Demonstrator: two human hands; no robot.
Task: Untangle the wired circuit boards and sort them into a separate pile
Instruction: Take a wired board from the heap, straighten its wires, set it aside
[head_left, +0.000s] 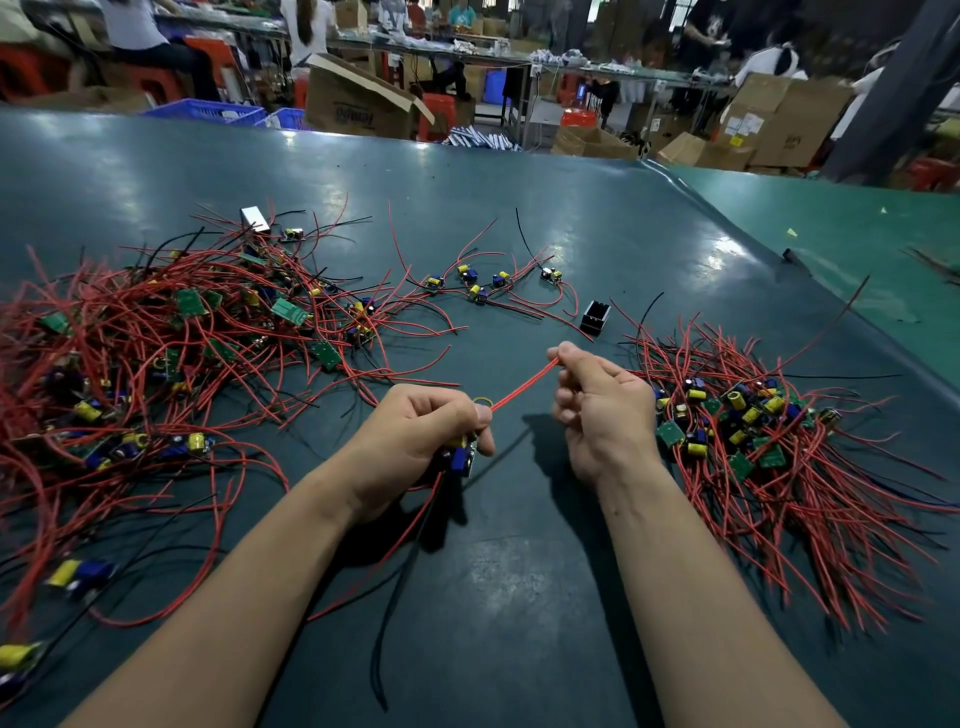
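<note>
My left hand (423, 434) grips a small circuit board (461, 457) with blue and yellow parts, just above the dark green table (519, 571). Red and black wires hang from it toward me. One red wire (522, 385) runs taut from the board up to my right hand (597, 400), which pinches its far end between thumb and fingers. A large tangled heap of wired boards (156, 353) covers the left of the table. A tidier pile of boards (748, 431) with wires fanned out lies at the right. A few loose boards (478, 286) sit in the middle, farther back.
A small black box (596, 317) stands beyond my right hand and a silver block (254, 218) lies behind the left heap. Cardboard boxes (358, 101), blue crates (208, 110) and seated people fill the background past the table's far edge.
</note>
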